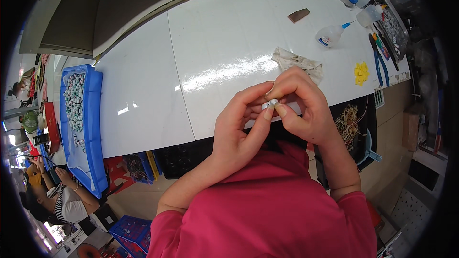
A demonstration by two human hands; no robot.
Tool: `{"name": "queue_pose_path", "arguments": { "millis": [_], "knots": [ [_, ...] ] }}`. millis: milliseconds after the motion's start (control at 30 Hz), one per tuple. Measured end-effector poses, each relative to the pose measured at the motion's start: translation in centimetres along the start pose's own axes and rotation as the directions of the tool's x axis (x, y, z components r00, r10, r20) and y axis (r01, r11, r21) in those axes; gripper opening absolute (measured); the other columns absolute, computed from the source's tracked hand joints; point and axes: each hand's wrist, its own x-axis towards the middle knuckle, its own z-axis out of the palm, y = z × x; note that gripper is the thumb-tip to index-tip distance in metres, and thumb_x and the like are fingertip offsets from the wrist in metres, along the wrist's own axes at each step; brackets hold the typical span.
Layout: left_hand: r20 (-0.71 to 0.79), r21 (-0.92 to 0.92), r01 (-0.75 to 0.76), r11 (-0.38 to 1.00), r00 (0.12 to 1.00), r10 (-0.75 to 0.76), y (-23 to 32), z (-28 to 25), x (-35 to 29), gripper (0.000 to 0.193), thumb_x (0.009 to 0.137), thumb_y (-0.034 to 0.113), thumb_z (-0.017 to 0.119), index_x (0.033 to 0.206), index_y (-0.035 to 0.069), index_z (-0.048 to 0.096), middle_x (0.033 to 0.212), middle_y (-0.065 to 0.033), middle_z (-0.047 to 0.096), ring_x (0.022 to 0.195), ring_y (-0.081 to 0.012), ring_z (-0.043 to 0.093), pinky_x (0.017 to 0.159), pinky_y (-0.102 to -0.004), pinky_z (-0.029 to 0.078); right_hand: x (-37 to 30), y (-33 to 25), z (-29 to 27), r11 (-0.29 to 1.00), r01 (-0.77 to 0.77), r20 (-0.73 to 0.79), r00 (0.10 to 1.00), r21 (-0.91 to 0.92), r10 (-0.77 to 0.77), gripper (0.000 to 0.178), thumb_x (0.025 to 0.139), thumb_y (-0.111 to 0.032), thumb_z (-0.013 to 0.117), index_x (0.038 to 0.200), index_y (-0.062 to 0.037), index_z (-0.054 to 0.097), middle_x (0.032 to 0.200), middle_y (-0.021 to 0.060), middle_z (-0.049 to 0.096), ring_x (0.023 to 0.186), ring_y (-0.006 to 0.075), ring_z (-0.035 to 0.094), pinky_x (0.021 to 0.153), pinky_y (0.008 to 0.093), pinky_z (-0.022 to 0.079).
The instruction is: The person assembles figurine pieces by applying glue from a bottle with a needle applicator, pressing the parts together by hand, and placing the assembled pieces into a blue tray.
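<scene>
Over the table's front edge, my left hand [240,123] and my right hand [308,107] meet with thumbs and fingertips pinched together. Between them sits a small white rounded piece [270,103], which both hands grip. It looks like two little lobes side by side, and the fingers cover much of it, so its exact kind cannot be made out. Just beyond my right hand lies a crumpled, stained white cloth [299,63].
A blue tray [98,129] of many small white-and-green parts stands at the left. Toward the right are a dropper bottle [330,36], a brown block [299,15], yellow pieces [361,73] and pliers [380,62]. A bin of wires [351,124] sits below. Another person [67,200] works at far left.
</scene>
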Motion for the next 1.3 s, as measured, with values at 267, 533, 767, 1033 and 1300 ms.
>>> {"name": "queue_pose_path", "arguments": {
  "millis": [267,533,767,1033,1300],
  "knots": [
    [0.057,-0.122,0.114,0.986,0.993,-0.108,1.2,0.0,0.7,0.041,0.093,0.002,0.050,0.133,0.000,0.038,0.112,-0.0106,0.055,0.100,-0.0128,0.057,0.086,-0.0250,0.048,-0.1,-0.3,-0.2,1.000,0.019,-0.033,0.999,-0.021,-0.019,0.022,0.074,0.002,0.058,0.095,-0.0031,0.058,0.095,0.0066,0.050,0.082,0.0139,0.052,0.072,0.0246,0.047],
    [0.127,-0.187,0.351,0.918,0.935,-0.331,2.4,-0.2,1.8,0.039,0.099,0.014,0.043,0.135,0.003,0.037,0.112,-0.0104,0.056,0.102,-0.0141,0.057,0.090,-0.0283,0.048,-0.6,-0.2,-0.1,0.944,0.179,-0.163,0.959,-0.276,-0.230,0.026,0.072,0.001,0.065,0.097,-0.0045,0.061,0.096,0.0079,0.053,0.083,0.0164,0.057,0.070,0.0262,0.050],
    [0.155,-0.210,0.327,0.922,0.942,-0.299,2.1,0.1,2.2,0.039,0.099,0.013,0.042,0.136,0.004,0.035,0.113,-0.0099,0.056,0.105,-0.0145,0.055,0.092,-0.0290,0.047,-0.6,0.1,-0.1,0.961,0.158,-0.202,0.958,-0.228,-0.205,0.029,0.070,-0.002,0.072,0.097,-0.0066,0.061,0.095,0.0080,0.054,0.080,0.0179,0.058,0.068,0.0270,0.050],
    [0.032,-0.074,0.220,0.973,0.975,-0.218,3.9,-2.2,1.2,0.035,0.099,0.013,0.043,0.132,0.003,0.041,0.113,-0.0103,0.056,0.100,-0.0149,0.057,0.088,-0.0283,0.048,-0.2,-0.8,0.3,0.962,0.145,-0.150,0.972,-0.233,-0.183,0.032,0.069,-0.003,0.075,0.097,-0.0059,0.061,0.095,0.0076,0.054,0.078,0.0157,0.057,0.065,0.0254,0.048],
    [-0.484,0.857,0.147,0.494,0.555,0.676,15.4,-24.8,-1.1,0.029,0.096,0.014,0.047,0.122,0.001,0.054,0.117,-0.0104,0.056,0.103,-0.0183,0.056,0.092,-0.0295,0.042,0.2,-1.7,-0.2,0.986,0.113,-0.125,0.984,-0.125,-0.129,0.026,0.072,-0.005,0.073,0.094,-0.0047,0.060,0.091,0.0077,0.055,0.075,0.0159,0.056,0.063,0.0257,0.048]
  ]
}}
